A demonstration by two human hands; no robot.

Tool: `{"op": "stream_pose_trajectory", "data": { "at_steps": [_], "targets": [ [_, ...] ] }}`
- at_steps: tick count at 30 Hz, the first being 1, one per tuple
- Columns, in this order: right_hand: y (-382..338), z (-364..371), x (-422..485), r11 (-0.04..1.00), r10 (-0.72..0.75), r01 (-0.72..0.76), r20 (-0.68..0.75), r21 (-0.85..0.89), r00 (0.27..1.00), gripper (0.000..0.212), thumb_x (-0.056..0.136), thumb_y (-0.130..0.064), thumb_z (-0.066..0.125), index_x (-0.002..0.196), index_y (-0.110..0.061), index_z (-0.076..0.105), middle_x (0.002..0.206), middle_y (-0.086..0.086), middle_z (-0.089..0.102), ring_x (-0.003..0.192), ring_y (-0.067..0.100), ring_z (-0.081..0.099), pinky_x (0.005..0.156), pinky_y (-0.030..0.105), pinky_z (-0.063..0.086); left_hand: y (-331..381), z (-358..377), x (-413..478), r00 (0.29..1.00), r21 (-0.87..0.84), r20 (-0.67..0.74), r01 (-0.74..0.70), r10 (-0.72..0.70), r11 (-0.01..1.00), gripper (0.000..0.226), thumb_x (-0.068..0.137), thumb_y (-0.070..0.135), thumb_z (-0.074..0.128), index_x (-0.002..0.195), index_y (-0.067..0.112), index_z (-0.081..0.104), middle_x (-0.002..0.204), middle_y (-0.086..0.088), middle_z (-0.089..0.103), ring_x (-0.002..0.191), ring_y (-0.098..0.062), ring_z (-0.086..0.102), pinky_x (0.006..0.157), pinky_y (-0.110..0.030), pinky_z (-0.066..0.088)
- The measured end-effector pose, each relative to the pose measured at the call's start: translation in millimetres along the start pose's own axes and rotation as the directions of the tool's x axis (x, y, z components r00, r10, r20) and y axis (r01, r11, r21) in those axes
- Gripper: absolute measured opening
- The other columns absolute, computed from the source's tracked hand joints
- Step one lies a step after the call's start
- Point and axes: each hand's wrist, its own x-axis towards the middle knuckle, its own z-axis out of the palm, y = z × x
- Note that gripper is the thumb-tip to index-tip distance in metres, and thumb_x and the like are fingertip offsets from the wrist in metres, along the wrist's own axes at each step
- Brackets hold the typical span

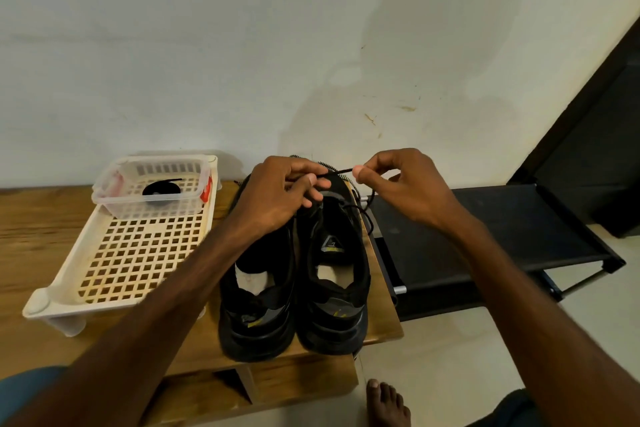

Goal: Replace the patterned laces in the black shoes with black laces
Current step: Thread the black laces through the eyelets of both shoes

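Two black shoes stand side by side on a wooden bench, heels toward me: the left shoe (258, 305) and the right shoe (334, 288). A black lace (337, 173) is stretched taut between my hands above the right shoe's front. My left hand (280, 191) pinches one end, and my right hand (398, 180) pinches the other. More of this lace trails down the right shoe's side (369, 215). A patterned lace (341, 177) lies just behind the shoes, partly hidden by my hands. A rolled black lace (161, 190) sits in a clear tub.
A cream perforated tray (138, 253) lies on the wooden bench (31, 229) to the left, carrying the clear plastic tub (152, 187). A black rack (502, 229) stands to the right. My bare foot (386, 404) rests on the floor. A wall rises right behind.
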Motion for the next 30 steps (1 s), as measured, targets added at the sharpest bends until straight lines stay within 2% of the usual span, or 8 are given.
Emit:
{"op": "stream_pose_trajectory", "data": {
  "at_steps": [3,7,11,13,15,22,27,30],
  "targets": [
    [-2,-8,-4,0.987,0.043,-0.033,-0.066,0.158,0.997,0.039,0.101,-0.044,0.058,0.077,-0.018,0.075,0.077,-0.008,0.075,0.077,0.000,0.068,0.080,0.028,0.052,1,-4,-2,0.995,-0.069,-0.076,0.055,-0.060,0.996,0.010,0.096,0.013,0.069,0.103,0.008,0.074,0.085,-0.002,0.079,0.071,-0.014,0.076,0.063,-0.021,0.060],
    [-1,-15,-9,0.947,0.133,-0.086,-0.137,0.309,0.982,0.046,0.102,-0.044,0.057,0.070,-0.012,0.068,0.054,0.002,0.058,0.053,0.014,0.053,0.067,0.031,0.050,0,-10,-2,0.981,-0.079,-0.173,0.076,-0.089,0.994,0.017,0.088,0.025,0.080,0.089,0.008,0.077,0.075,-0.001,0.077,0.064,-0.014,0.074,0.056,-0.018,0.057],
    [9,-7,-9,0.992,0.110,-0.105,-0.083,0.070,0.990,0.030,0.101,-0.037,0.061,0.085,-0.017,0.077,0.072,-0.007,0.073,0.068,0.003,0.068,0.076,0.019,0.056,-1,-12,1,0.992,-0.060,-0.098,0.075,-0.081,0.995,0.012,0.097,0.017,0.068,0.099,0.009,0.076,0.083,-0.001,0.079,0.071,-0.017,0.075,0.061,-0.024,0.057],
    [10,-1,-8,0.995,0.058,-0.063,-0.064,-0.076,0.996,0.019,0.101,-0.030,0.063,0.097,-0.018,0.078,0.089,-0.011,0.074,0.080,-0.005,0.066,0.074,0.002,0.046,0,-11,1,0.997,-0.036,-0.048,0.065,-0.067,0.997,0.012,0.098,0.015,0.066,0.102,0.009,0.076,0.086,-0.001,0.079,0.072,-0.018,0.076,0.063,-0.026,0.058],
    [9,2,-7,0.995,0.030,-0.035,-0.054,-0.096,0.998,0.013,0.099,-0.026,0.066,0.101,-0.018,0.077,0.094,-0.011,0.074,0.083,-0.009,0.063,0.071,-0.004,0.040,2,-9,-1,0.997,-0.038,-0.034,0.062,-0.063,0.997,0.012,0.096,0.017,0.069,0.102,0.011,0.077,0.085,0.001,0.079,0.072,-0.018,0.076,0.062,-0.025,0.058],
    [-9,15,-4,0.995,-0.067,0.062,0.063,0.083,0.996,0.027,0.090,-0.031,0.078,0.116,-0.023,0.076,0.103,-0.012,0.077,0.098,-0.004,0.070,0.083,0.021,0.057,16,-7,-6,0.998,0.022,-0.057,-0.038,0.039,0.999,0.016,0.086,0.028,0.080,0.098,0.017,0.081,0.081,0.006,0.078,0.067,-0.013,0.075,0.063,-0.020,0.057],
    [-18,19,-2,0.986,-0.069,0.063,0.030,0.154,0.997,0.015,0.093,-0.020,0.075,0.107,-0.017,0.079,0.085,-0.007,0.079,0.080,0.000,0.074,0.079,0.018,0.059,17,-4,-7,0.996,0.037,-0.078,-0.038,0.040,0.999,0.017,0.089,0.032,0.077,0.100,0.020,0.081,0.082,0.009,0.078,0.073,-0.010,0.075,0.076,-0.029,0.062],
    [-15,20,-1,0.996,-0.016,0.019,-0.036,0.090,0.999,0.012,0.094,-0.025,0.074,0.101,-0.019,0.081,0.081,-0.010,0.077,0.075,-0.002,0.072,0.073,0.010,0.054,12,-5,-7,0.997,0.250,-0.060,-0.025,0.041,0.968,0.020,0.090,0.040,0.075,0.100,0.023,0.080,0.086,0.013,0.076,0.078,0.002,0.071,0.080,-0.022,0.059]
  ]
}}
